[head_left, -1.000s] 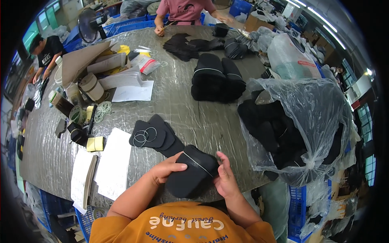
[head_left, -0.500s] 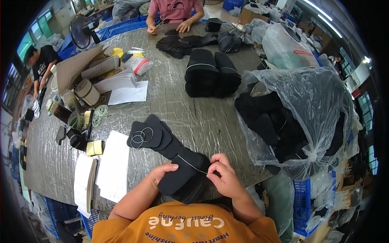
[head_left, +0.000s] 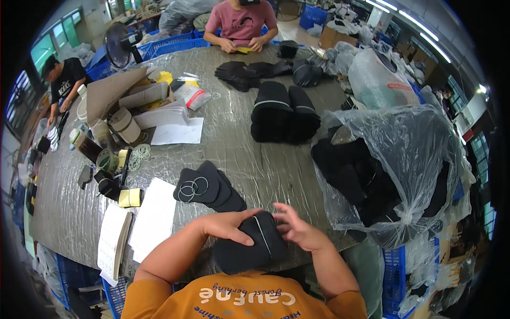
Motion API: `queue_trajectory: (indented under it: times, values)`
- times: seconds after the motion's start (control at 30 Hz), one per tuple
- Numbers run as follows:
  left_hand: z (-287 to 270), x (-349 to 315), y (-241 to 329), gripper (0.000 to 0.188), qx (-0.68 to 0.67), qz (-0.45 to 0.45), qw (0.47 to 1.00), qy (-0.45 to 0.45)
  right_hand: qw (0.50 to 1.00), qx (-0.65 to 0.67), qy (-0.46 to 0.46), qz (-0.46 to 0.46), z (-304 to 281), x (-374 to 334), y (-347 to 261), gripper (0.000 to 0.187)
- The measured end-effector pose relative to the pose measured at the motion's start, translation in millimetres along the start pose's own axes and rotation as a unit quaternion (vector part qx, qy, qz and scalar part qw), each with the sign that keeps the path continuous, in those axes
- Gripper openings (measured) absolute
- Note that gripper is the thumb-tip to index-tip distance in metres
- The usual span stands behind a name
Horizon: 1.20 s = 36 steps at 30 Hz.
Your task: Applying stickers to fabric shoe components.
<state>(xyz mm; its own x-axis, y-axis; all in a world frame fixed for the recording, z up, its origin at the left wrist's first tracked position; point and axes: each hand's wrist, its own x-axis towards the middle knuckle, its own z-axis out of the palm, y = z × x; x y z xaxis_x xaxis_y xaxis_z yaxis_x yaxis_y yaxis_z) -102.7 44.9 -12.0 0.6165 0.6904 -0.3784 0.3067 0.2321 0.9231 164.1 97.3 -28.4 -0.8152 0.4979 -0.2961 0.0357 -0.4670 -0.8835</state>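
Note:
A thick stack of black insoles is at the table edge close to my body, with a pale rubber band stretched across it. My left hand grips this stack from the left, thumb across its top. Beside the stack's right side is my right hand, fingers apart and slightly blurred, with nothing seen in it. Just beyond, several loose black insoles lie fanned out, and pale rubber bands rest on them.
Two banded black stacks stand farther off, left of a clear plastic bag of black pieces. Papers, a notebook, jars and a yellow bundle occupy the left. Across the table, a person handles something yellow.
My right hand has let go of the rubber band, and its fingers have spread. My left hand has moved over the stack, which is now turned and apart from the loose insoles.

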Motion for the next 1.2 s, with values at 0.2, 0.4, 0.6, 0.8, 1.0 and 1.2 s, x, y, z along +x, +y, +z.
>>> queue_trajectory:
  times: [0.2, 0.4, 0.6, 0.8, 1.0, 1.2]
  values:
    - [-52.2, -13.3, -36.1, 0.108, -0.378, 0.206, 0.898, 0.094, 0.978, 0.208, 0.011, -0.032, 20.2, 47.2, -12.7, 0.076]
    - [-49.0, 31.8, -37.8, 0.082, -0.459, 0.280, 0.786, 0.306, 0.908, 0.309, 0.192, -0.209, 51.9, 161.0, -2.5, 0.073]
    - [-146.1, 50.6, -37.8, 0.068, -0.419, 0.142, 0.756, 0.483, 0.935, 0.189, 0.275, -0.120, 42.6, 207.7, -13.7, 0.085]
    - [-219.0, 75.1, -53.6, 0.056, -0.403, 0.055, 0.823, 0.396, 0.874, 0.208, 0.408, -0.163, -44.8, 183.2, -13.9, 0.074]
    - [-230.9, 101.4, -50.6, 0.053, -0.365, -0.002, 0.832, 0.418, 0.860, 0.235, 0.422, -0.164, -83.3, 163.5, -1.7, 0.051]
    - [-216.2, 77.2, -31.8, 0.072, -0.176, -0.064, 0.840, 0.510, 0.907, 0.174, 0.363, -0.123, -45.4, 152.6, 2.7, 0.035]
